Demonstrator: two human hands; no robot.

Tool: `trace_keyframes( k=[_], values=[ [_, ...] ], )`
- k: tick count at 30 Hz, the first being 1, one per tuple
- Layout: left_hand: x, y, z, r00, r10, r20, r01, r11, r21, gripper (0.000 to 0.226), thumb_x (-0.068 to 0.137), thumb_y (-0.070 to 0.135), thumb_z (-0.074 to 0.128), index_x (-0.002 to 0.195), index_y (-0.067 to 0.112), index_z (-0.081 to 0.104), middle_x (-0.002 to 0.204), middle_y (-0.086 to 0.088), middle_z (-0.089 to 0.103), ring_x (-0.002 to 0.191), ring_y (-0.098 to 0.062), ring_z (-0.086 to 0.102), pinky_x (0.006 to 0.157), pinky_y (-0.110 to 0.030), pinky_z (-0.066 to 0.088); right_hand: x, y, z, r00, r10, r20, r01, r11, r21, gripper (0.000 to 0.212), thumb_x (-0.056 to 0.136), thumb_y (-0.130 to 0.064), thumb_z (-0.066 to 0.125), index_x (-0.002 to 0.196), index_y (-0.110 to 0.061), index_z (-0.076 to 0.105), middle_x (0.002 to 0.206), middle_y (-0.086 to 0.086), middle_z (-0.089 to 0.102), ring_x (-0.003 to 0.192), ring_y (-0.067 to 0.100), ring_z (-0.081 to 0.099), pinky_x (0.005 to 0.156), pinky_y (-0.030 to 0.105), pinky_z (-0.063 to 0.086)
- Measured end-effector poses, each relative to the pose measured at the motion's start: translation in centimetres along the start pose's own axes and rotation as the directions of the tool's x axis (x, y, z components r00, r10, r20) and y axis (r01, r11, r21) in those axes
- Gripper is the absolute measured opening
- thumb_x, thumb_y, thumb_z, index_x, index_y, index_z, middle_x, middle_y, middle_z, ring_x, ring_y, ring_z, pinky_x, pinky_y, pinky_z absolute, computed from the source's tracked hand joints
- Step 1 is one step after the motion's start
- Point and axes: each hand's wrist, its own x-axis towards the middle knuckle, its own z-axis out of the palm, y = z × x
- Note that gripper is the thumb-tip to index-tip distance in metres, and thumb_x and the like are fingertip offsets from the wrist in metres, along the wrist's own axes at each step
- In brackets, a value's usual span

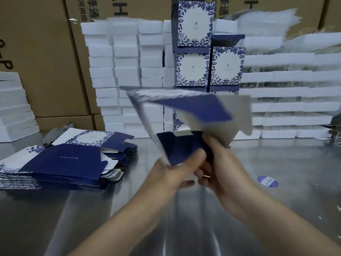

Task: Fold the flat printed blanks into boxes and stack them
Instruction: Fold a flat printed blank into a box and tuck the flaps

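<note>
steel table (276,163), foam stacks (125,71), cartons (46,52) behind

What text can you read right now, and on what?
"H": black print on back carton; the Chinese characters beside it are unclear.
Folded boxes: print too small to read.
Top flat blank: white line, blurred.
Blue sticker: unreadable.

- Table (276,209), lower frame: bare brushed metal, smooth and shiny, streaked with reflections.
- Pile of flat blanks (60,163), left: thin printed card, matt navy and white, with pale unprinted undersides.
- Held blank (193,108), centre: the same card, with a navy face and a dull grey inside.
- Foam blocks (125,61), behind: white, matt, faintly grainy.
- Cartons (36,52), upper left: brown matt cardboard.
</note>
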Motion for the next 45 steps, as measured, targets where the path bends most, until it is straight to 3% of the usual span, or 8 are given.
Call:
trace_keyframes(
  k=[2,5,11,18,26,31,35,45],
  values=[
    [0.3,0.1,0.1,0.995,-0.057,-0.083,0.05,0.995,-0.087,0.049,0.096,0.072,0.052,0.115,0.037,0.08,0.117,0.002,0.08,0.11,-0.018,0.075,0.102,-0.053,0.058,-0.4,0.1,0.6,1.0,-0.015,-0.027,0.015,1.0,0.012,0.032,0.106,-0.038,0.05,0.078,-0.023,0.056,0.052,-0.004,0.034,0.045,0.013,0.038,0.043,0.023,0.033],
    [0.3,-0.4,0.2,0.977,-0.099,-0.186,0.071,0.986,-0.15,0.057,0.11,0.053,0.03,0.108,0.031,0.082,0.111,-0.002,0.081,0.102,-0.02,0.078,0.095,-0.055,0.062,-0.7,0.3,1.1,0.998,-0.036,-0.044,0.036,0.999,0.004,0.034,0.107,-0.032,0.05,0.075,-0.022,0.055,0.051,-0.004,0.034,0.043,0.015,0.038,0.042,0.025,0.029],
    [0.4,-0.3,-0.4,0.949,-0.154,-0.274,0.084,0.964,-0.252,0.053,0.112,0.035,0.034,0.106,0.009,0.079,0.083,-0.012,0.078,0.079,-0.021,0.075,0.066,-0.035,0.059,-1.4,1.0,1.9,0.99,0.084,0.117,-0.089,0.995,0.038,0.045,0.104,-0.037,0.058,0.061,-0.022,0.056,0.051,-0.002,0.036,0.041,0.014,0.04,0.045,0.024,0.031],
    [0.2,-0.7,1.3,0.945,-0.242,-0.221,0.183,0.949,-0.257,0.073,0.111,0.044,0.036,0.05,0.021,0.069,0.055,-0.007,0.06,0.041,-0.013,0.05,0.051,-0.026,0.047,-1.5,1.5,2.1,0.991,0.103,0.085,-0.103,0.995,-0.003,0.057,0.104,-0.036,0.056,0.049,-0.025,0.047,0.046,-0.004,0.031,0.039,0.013,0.038,0.047,0.025,0.031],
    [-0.3,-0.6,1.4,0.913,-0.298,-0.278,0.277,0.954,-0.112,0.082,0.11,0.051,0.036,0.032,0.025,0.045,0.042,0.001,0.05,0.033,-0.007,0.042,0.041,-0.013,0.041,-1.7,2.2,2.1,0.974,0.149,0.168,-0.127,0.983,-0.135,0.055,0.104,-0.042,0.055,0.051,-0.025,0.049,0.048,-0.003,0.036,0.044,0.014,0.044,0.048,0.023,0.034],
    [-0.1,-0.1,1.0,0.925,-0.256,-0.281,0.203,0.958,-0.203,0.068,0.111,0.038,0.035,0.052,0.02,0.062,0.058,-0.011,0.059,0.037,-0.013,0.049,0.041,-0.021,0.047,-1.8,1.8,2.3,0.981,0.177,0.084,-0.17,0.982,-0.088,0.056,0.103,-0.053,0.054,0.057,-0.021,0.049,0.047,-0.003,0.037,0.041,0.014,0.043,0.043,0.022,0.031],
    [0.1,0.1,0.3,0.932,-0.237,-0.275,0.164,0.95,-0.265,0.063,0.113,0.041,0.032,0.079,0.014,0.078,0.066,-0.008,0.07,0.046,-0.017,0.058,0.05,-0.027,0.056,-1.5,1.7,2.3,0.99,0.138,0.032,-0.136,0.988,-0.067,0.046,0.109,-0.04,0.045,0.068,-0.019,0.046,0.044,-0.007,0.037,0.041,0.012,0.041,0.043,0.022,0.031],
    [0.4,-0.5,-0.8,0.923,-0.154,-0.353,0.123,0.986,-0.11,0.06,0.114,0.038,0.022,0.108,0.018,0.078,0.092,-0.01,0.082,0.085,-0.021,0.08,0.081,-0.047,0.063,-1.5,1.9,2.2,0.993,0.119,-0.002,-0.119,0.987,-0.109,0.051,0.109,-0.044,0.049,0.064,-0.019,0.044,0.046,-0.006,0.032,0.041,0.012,0.04,0.041,0.02,0.031]
  ],
)
